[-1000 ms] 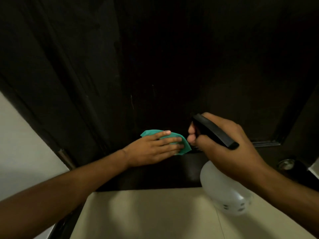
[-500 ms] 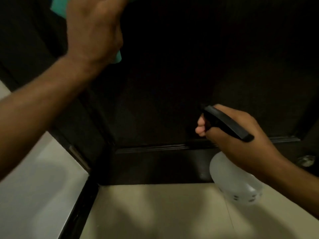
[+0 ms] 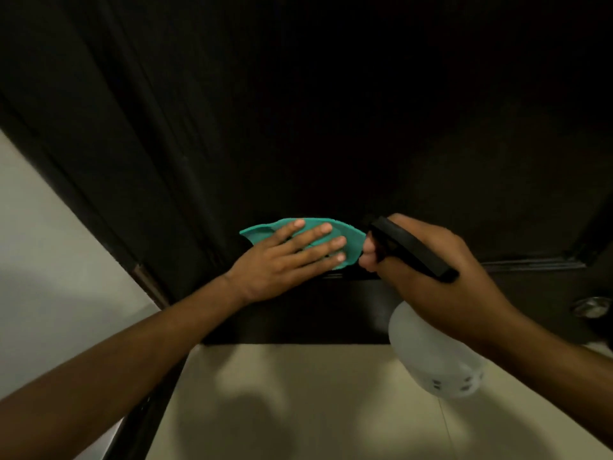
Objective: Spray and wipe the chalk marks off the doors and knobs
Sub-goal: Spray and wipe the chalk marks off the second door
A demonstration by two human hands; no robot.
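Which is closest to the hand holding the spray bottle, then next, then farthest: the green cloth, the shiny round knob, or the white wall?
From the right hand, in the head view:
1. Green cloth: just left of its fingers, under the left hand, pressed on the dark door.
2. Shiny knob: off to the right, low on the door.
3. White wall: far left, past the door frame.

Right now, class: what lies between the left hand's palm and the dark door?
In the head view, the green cloth lies flat under the left hand, pressed against the door.
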